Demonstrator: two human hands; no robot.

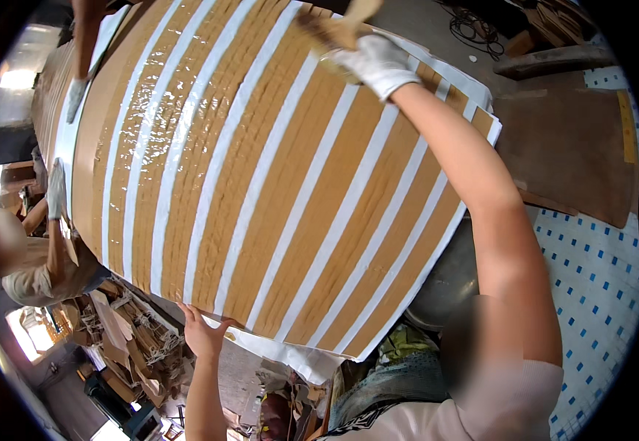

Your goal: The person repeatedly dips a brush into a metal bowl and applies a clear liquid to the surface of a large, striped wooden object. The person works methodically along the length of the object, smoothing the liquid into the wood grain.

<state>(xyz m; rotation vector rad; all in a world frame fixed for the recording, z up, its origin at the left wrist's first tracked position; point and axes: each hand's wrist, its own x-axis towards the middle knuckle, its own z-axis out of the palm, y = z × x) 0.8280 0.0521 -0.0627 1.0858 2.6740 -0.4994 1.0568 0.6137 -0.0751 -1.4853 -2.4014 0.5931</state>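
Note:
A broad panel of brown wood-look strips (319, 176) lies before me, with white strips between them. On its left half a wet, glossy coating catches the light. My right hand (375, 65), in a white glove, grips a wide brush with a wooden handle (349, 28) at the far right edge; motion blurs the bristles. My bare left hand (203, 334) touches the panel's near edge, its fingers and thumb spread. White sheeting (290, 358) hangs below that edge, beside this hand.
At left, another person (47, 257) in grey gloves stands by a second striped panel (51, 95). Scraps (125, 331) are piled lower left. A dark round basin (444, 283) sits under the panel's right side. Brown board (569, 147) and blue-dotted sheeting (591, 294) lie on the right.

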